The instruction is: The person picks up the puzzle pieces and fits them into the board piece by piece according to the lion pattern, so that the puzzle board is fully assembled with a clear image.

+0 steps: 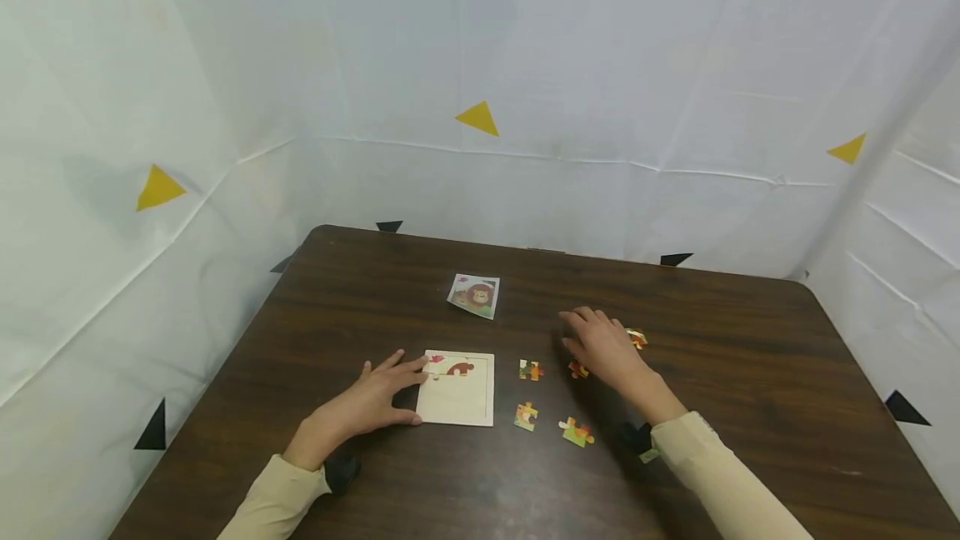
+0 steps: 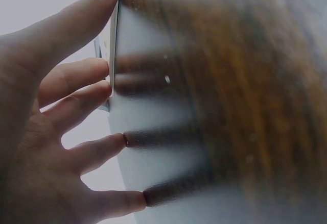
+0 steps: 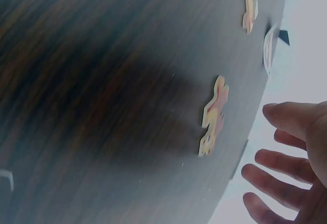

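Observation:
My left hand point(image 1: 367, 402) is spread at the left edge of a square wooden puzzle board point(image 1: 457, 403), thumb and some fingertips touching it. In the left wrist view, the thumb meets the board's thin edge point(image 2: 114, 35) and other fingertips rest on the table. A brown puzzle piece point(image 1: 462, 368) sits at the board's top. My right hand point(image 1: 609, 350) hovers over the table with relaxed fingers, holding nothing. Beneath it lies an orange puzzle piece point(image 1: 577, 369), partly hidden; another piece point(image 1: 637, 338) shows just beyond the hand.
Between the board and my right arm lie loose puzzle pieces: one point(image 1: 530, 370), one point(image 1: 526, 416) and one point(image 1: 576, 432). A greenish piece point(image 1: 648, 456) shows partly by the right cuff. A lion picture card point(image 1: 476, 296) with a curled edge lies behind the board. White sheeting surrounds the dark table point(image 1: 375, 290).

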Tool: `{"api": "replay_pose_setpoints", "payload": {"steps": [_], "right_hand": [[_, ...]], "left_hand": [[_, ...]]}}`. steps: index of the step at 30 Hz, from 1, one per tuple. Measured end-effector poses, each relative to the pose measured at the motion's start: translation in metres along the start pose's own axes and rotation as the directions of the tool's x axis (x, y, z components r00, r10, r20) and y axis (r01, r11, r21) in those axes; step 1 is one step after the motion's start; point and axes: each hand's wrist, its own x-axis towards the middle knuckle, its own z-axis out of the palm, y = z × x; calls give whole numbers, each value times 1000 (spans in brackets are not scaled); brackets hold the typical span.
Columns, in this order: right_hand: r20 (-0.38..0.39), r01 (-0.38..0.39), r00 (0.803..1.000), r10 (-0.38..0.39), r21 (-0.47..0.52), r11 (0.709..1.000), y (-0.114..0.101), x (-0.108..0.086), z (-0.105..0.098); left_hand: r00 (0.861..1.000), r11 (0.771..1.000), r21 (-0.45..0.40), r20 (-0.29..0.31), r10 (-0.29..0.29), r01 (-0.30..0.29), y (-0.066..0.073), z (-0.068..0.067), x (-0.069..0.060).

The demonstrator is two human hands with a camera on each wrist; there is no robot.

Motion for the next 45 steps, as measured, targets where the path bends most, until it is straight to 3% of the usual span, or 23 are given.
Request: {"api": "replay_pose_setpoints", "payload": {"steps": [14, 30, 37, 45], "right_hand": [[52, -87, 995, 88, -10, 996, 23, -10, -15], [84, -197, 977, 198, -15, 980, 73, -43, -24], [115, -194, 975, 189, 31, 981, 84, -50, -24], [99, -175, 980, 170, 45, 984, 87, -52, -24]], "left_hand": [[1000, 1000, -8, 8, -10, 10, 5, 0, 4], [1000, 1000, -3, 17, -12, 12, 9, 2, 9], [1000, 1000, -6, 19, -12, 12, 9, -1, 8], [1000, 1000, -1, 21, 4, -4, 10, -1, 10]]}}
